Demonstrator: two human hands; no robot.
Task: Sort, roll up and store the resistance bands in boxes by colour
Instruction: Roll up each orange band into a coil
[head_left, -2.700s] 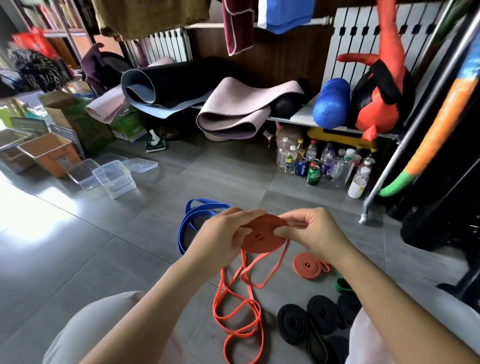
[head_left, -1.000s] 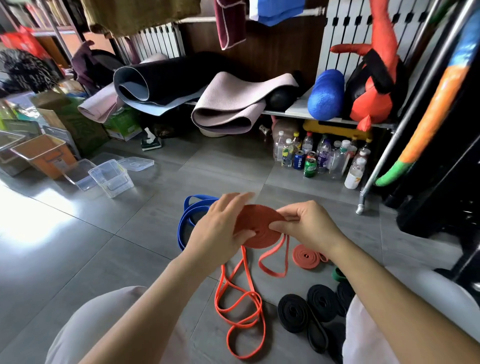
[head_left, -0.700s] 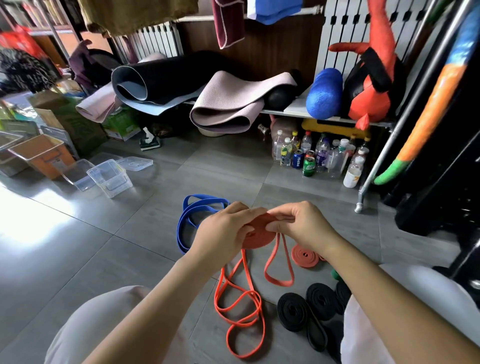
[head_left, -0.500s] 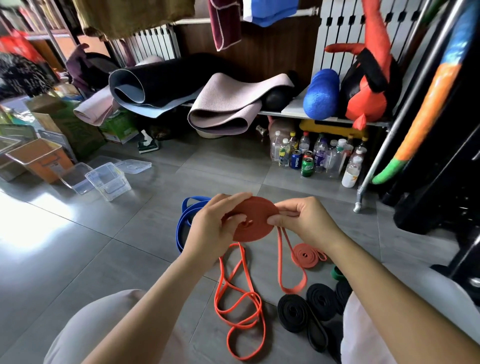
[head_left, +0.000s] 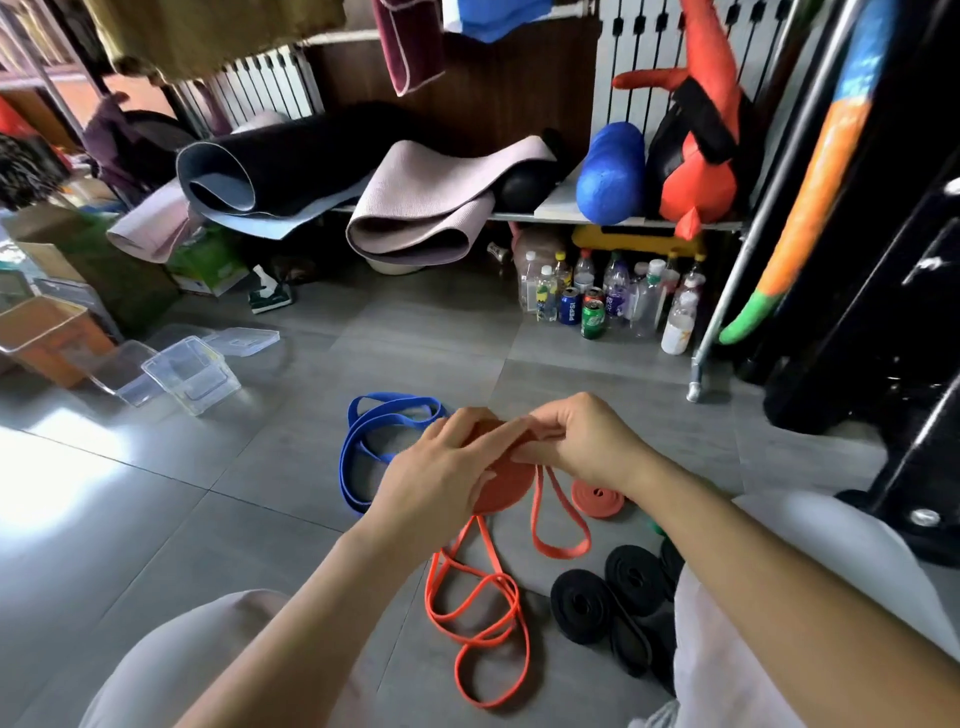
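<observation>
The left hand (head_left: 441, 478) covers most of the orange roll (head_left: 501, 493), the green band (head_left: 655, 527) barely peeks past the right forearm (head_left: 727, 551), and the black rolls (head_left: 582, 605) are half lost behind the knee (head_left: 737, 654).

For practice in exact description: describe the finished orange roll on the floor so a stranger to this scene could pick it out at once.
Start at the grey floor tiles before the person. Just below the right hand in the picture lies the orange roll. It alone is orange, fully coiled and untouched: its neighbours are black rolls and a half-rolled orange band being held.
</observation>
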